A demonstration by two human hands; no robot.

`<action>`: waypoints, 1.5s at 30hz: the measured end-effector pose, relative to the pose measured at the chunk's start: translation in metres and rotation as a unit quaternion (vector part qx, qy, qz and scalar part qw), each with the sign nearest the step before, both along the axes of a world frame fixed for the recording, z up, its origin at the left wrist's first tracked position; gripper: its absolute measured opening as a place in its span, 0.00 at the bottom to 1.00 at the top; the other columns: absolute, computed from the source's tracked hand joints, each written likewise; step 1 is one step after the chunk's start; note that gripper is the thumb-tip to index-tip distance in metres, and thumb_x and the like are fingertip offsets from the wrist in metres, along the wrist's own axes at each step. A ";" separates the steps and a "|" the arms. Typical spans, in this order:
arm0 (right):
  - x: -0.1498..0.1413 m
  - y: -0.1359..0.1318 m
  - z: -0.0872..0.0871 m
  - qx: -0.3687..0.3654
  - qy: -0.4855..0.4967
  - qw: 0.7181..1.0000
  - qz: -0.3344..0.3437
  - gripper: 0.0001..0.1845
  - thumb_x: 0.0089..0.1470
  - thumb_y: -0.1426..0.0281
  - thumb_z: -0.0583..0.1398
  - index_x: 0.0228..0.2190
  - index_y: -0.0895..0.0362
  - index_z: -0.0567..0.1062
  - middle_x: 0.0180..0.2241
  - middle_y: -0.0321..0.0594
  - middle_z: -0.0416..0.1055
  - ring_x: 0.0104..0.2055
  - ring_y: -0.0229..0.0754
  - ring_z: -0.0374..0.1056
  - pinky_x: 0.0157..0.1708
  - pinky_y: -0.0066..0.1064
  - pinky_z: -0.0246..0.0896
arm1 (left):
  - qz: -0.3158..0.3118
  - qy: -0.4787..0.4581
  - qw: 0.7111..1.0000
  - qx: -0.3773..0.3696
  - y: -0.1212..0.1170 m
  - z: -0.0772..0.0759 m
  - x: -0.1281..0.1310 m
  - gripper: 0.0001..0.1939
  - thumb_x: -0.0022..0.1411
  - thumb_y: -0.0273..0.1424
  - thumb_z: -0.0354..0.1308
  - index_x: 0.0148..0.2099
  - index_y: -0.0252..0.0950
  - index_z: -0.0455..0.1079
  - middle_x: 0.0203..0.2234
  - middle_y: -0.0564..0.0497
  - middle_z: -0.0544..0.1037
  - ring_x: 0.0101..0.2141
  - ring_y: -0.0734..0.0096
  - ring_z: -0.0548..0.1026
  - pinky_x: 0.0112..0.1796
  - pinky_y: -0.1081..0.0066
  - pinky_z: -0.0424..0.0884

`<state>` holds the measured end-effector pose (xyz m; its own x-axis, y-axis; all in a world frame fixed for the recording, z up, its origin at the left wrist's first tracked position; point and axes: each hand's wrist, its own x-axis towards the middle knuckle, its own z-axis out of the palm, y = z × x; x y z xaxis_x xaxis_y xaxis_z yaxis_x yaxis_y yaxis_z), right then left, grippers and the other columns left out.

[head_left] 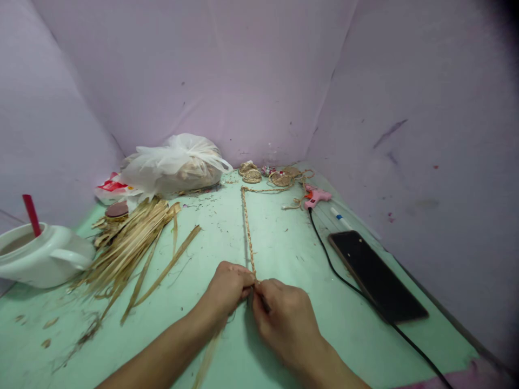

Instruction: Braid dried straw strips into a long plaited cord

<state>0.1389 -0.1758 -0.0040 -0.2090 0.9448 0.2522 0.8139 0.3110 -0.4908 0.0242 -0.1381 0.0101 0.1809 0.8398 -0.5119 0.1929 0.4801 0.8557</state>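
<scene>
Lilac walls (smudged), pale green tabletop

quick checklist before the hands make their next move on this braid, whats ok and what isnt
1. Left hand pinching the braid: ok.
2. Right hand closed at the braid's near end, beside the left: ok.
3. Braid clear of the phone and black cable: ok.
4. Leaf strips on hand: ok, a loose bundle lies to the left.
5. Pink glue gun cool: cannot tell, nothing visible shows its heat.
6. Tabletop swept of scraps: not ok, bits lie scattered.
</scene>
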 end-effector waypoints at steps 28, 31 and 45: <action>0.006 0.037 0.006 -0.357 0.470 0.807 -0.009 0.09 0.38 0.67 0.60 0.16 0.60 0.70 0.14 0.32 0.60 0.18 0.30 0.50 0.19 0.24 0.44 | -0.105 0.091 0.985 0.106 0.007 0.003 -0.015 0.11 0.45 0.31 0.50 0.15 0.34 0.57 0.10 0.59 0.51 0.15 0.83 0.47 0.17 0.76 0.43; 0.004 0.036 0.007 -0.350 0.489 0.799 -0.013 0.11 0.38 0.66 0.61 0.14 0.60 0.70 0.14 0.33 0.62 0.17 0.30 0.52 0.19 0.24 0.46 | -0.109 0.104 0.984 0.092 0.008 0.003 -0.016 0.10 0.45 0.32 0.50 0.19 0.32 0.66 0.09 0.57 0.56 0.13 0.81 0.50 0.17 0.76 0.46; -0.001 0.032 0.009 -0.349 0.513 0.783 -0.057 0.07 0.36 0.69 0.62 0.18 0.62 0.76 0.18 0.38 0.68 0.22 0.35 0.60 0.25 0.27 0.53 | -0.222 0.459 0.801 0.313 -0.035 0.020 -0.003 0.15 0.53 0.28 0.43 0.31 0.32 0.71 0.21 0.41 0.73 0.22 0.65 0.69 0.25 0.70 0.56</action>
<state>0.1382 -0.1439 0.0050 -0.1398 0.9252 -0.3527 -0.1161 -0.3690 -0.9221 0.0214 -0.1734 0.0303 0.3219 0.9411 -0.1036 0.9120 -0.2788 0.3009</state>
